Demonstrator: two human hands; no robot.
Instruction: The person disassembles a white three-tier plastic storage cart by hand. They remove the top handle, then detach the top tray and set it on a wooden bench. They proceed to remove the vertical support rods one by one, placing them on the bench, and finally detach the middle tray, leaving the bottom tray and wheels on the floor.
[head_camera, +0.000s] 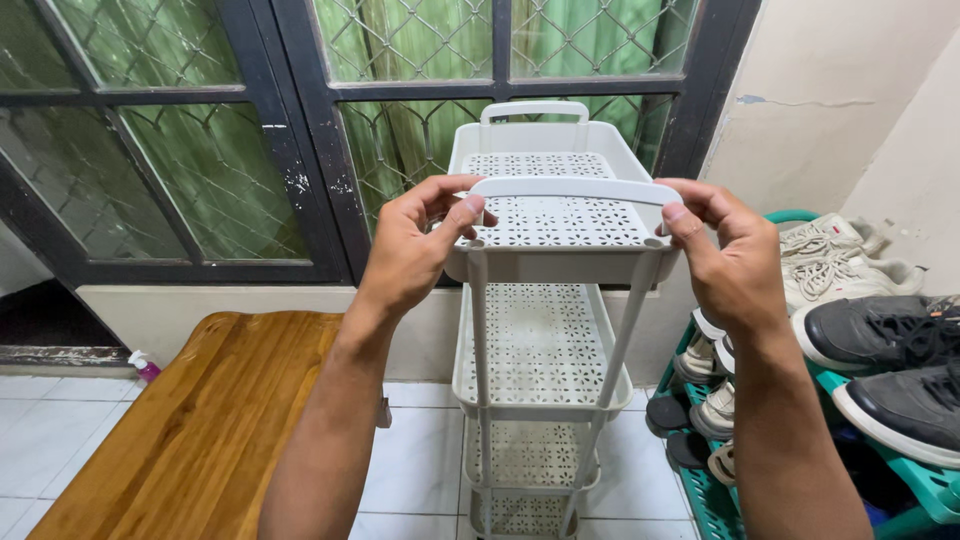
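So both hands are raised, left hand (415, 245) and right hand (725, 255) each pinching an end of the white cart's near handle (570, 188) between them

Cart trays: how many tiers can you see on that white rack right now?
4. The top tray sits between the left hand and right hand; the second tray below it; the third tray lower; the bottom tray is partly cut off.

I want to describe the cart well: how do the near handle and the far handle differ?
The near handle is gripped at its ends by the left hand and right hand; the far handle is untouched. The near handle looks wider, the far narrower. Both are white, on the top tray.
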